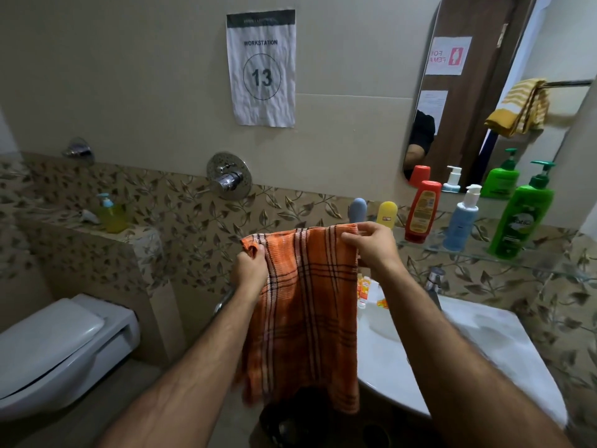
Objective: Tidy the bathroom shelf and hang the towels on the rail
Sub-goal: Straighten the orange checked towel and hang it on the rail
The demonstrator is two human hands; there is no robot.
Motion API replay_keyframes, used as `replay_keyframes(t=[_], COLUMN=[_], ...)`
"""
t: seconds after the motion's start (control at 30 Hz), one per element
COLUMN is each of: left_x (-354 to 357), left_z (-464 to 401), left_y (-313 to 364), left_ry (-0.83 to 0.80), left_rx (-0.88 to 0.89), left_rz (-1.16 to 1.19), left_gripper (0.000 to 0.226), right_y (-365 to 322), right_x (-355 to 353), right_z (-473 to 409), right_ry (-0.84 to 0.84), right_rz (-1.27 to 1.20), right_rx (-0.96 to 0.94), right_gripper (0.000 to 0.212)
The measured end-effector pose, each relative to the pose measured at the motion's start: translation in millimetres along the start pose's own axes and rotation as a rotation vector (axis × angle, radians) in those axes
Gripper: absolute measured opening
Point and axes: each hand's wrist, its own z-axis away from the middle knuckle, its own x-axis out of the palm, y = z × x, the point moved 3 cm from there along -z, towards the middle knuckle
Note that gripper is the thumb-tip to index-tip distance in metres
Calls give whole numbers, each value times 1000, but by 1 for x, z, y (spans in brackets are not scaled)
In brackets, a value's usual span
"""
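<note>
Left hand [250, 265] is pinching the top left corner of the orange checked towel [307, 302], fingers curled round a bunched fold of cloth; right hand [371, 245] is gripping the top right corner, thumb and fingers closed over the edge. Between the two grips the upper hem is stretching nearly level, and below the fingers the towel is hanging free in a long soft drape, its lower edge ragged and uneven. Judging by the folds, it is thin, light and limp: no stiffness to help, so it is likely to sag wherever it is not held, and the corners are the sensible hold for spreading it flat over a rail. Just beyond the right fingers, a grey-blue bottle [357, 210] and a yellow bottle [387, 214] are standing on the glass shelf [549, 261]; farther out to the right along it, a red bottle [422, 211], a blue pump bottle [460, 221] and a green pump bottle [520, 215] are lining up upright. Under the right wrist the white basin [484, 344] is showing, with small orange-labelled items [366, 287] beside the towel's edge. Up and well right of the fingers, the mirror [484, 92] is reflecting a yellow striped towel [520, 108] draped over a rail [568, 83]. Far left of the left fingers, a toilet [61, 347] is sitting below the tiled ledge.
</note>
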Motion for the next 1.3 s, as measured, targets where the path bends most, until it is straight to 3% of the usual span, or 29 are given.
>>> replay_keyframes(t=[0.2,0.37,0.47,0.73,0.83,0.9,1.0,1.07,1.13,1.2,1.27,1.3], left_x=[17,34,39,43,39,36,27,27,26,24,21,22], left_z=[14,26,32,31,34,34,33,28,25,24,25,25], left_y=[25,42,46,50,55,54,58,59,62,68,74,77], left_ry=[12,-64,-116,-358,-474,-543,-481,-433,-432,-469,-536,-575], left_rx=[43,85,108,-49,-29,8,101,40,7,35,47,42], left_rz=[-30,6,-20,331,393,352,307,360,417,441,469,499], left_gripper=[47,40,36,48,67,83,55,49,53,49,48,49], right_y=[-20,-28,-29,-30,-38,-42,-40,-39,-32,-23,-14,-9], right_x=[25,47,51,55,56,54,51,43,30,10,-9,-15], right_z=[9,10,8,8,12,12,14,15,11,2,-6,-9], right_ry=[-56,-51,-38,-84,-112,-188,-354,-384,-237,27,171,128], right_rz=[0,112,188,182,188,48,-430,-537,-515,-378,-185,-122], right_rx=[-102,-228,-277,-287,-314,-213,71,85,-17,-123,-169,-148], right_gripper=[28,12,15,11,16,27,32,31,30,37,68,87])
